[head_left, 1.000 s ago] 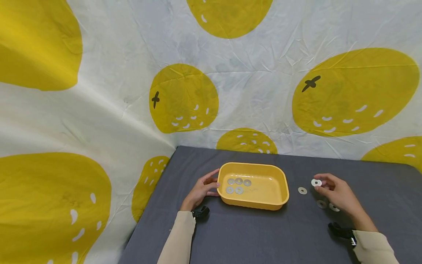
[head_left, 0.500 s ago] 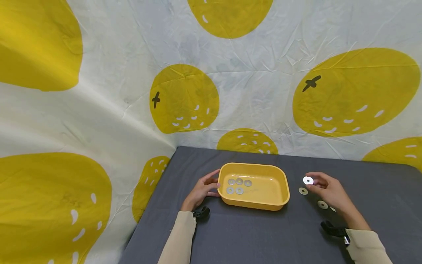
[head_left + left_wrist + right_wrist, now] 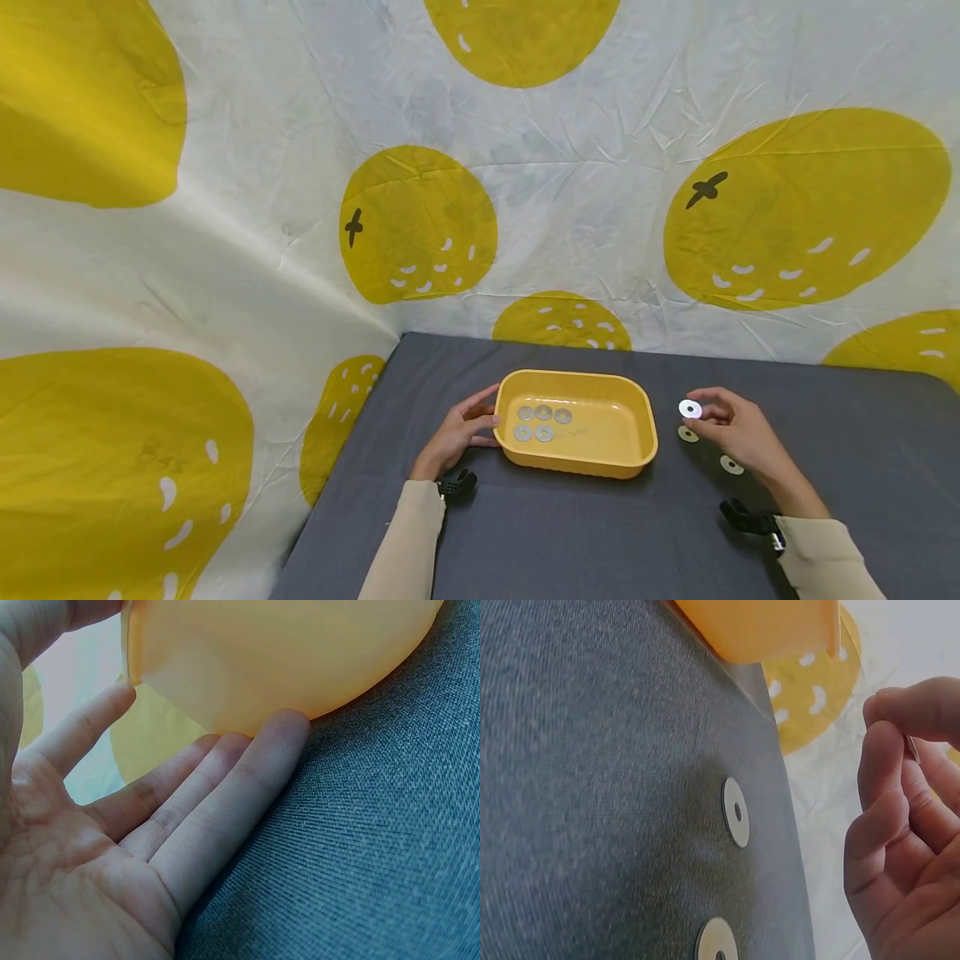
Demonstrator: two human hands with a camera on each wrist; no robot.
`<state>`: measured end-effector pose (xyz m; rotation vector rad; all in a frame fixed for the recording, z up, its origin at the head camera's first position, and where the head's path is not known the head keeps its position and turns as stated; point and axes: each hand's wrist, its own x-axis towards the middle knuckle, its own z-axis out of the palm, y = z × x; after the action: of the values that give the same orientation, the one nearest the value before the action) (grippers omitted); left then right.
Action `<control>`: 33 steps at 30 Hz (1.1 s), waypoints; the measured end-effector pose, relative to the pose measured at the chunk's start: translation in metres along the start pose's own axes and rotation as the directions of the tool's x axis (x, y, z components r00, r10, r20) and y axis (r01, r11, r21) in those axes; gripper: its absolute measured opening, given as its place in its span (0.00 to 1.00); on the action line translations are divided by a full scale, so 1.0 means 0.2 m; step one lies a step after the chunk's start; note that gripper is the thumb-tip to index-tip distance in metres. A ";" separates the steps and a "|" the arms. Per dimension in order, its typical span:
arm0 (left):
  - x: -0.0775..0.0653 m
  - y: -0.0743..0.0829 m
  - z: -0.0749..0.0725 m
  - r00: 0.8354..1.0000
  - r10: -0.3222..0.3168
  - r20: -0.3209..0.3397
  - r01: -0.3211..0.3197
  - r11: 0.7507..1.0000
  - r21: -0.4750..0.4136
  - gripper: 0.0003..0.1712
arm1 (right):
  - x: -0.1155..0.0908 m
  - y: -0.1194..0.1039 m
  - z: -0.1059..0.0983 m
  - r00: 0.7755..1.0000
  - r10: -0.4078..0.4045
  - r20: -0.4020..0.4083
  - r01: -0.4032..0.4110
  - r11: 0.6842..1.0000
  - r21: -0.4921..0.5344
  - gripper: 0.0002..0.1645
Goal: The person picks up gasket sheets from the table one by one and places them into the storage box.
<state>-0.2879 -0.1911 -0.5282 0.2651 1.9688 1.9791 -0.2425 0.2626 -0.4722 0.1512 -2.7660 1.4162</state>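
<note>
My left hand [image 3: 452, 436] holds the left end of a yellow plastic tray [image 3: 630, 463], thumb on its rim and outstretched fingers [image 3: 225, 825] against the outer wall. Several flat metal washers [image 3: 543, 433] lie inside, in the tray's left half. To the right of the tray, my right hand [image 3: 738, 427] pinches another washer [image 3: 690, 409] between thumb and fingertips, raised above the cloth; the right wrist view catches just its thin edge. Below this hand, one washer [image 3: 687, 434] lies nearer the tray and a second washer [image 3: 731, 465] lies nearer the wrist.
Dark grey cloth [image 3: 570, 533] covers the table. A white sheet with yellow fruit shapes [image 3: 570, 233] hangs behind and along the left side. Both wrists carry black straps.
My right hand has moved left toward the tray with its washer. The washer partly seen under the wrist earlier is now hidden in the head view. Left hand and tray stay put.
</note>
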 end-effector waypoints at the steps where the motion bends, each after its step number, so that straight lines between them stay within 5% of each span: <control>1: 0.00 0.00 0.00 1.000 -0.001 0.000 0.001 1.000 -0.001 0.37 | 0.00 0.00 0.00 1.000 -0.003 0.000 0.003 1.000 0.005 0.27; 18: 0.00 0.02 0.01 1.000 -0.009 -0.005 0.009 1.000 -0.003 0.37 | 0.06 -0.06 0.06 0.998 0.018 0.059 -0.023 0.996 0.085 0.27; 33: 0.00 0.01 0.01 1.000 -0.008 -0.006 0.008 1.000 -0.012 0.37 | 0.06 -0.14 0.08 1.000 0.016 0.020 -0.017 0.998 0.061 0.26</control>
<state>-0.2883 -0.1893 -0.5258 0.2477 1.9577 1.9884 -0.2517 0.2321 -0.4592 0.1451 -2.7473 1.5123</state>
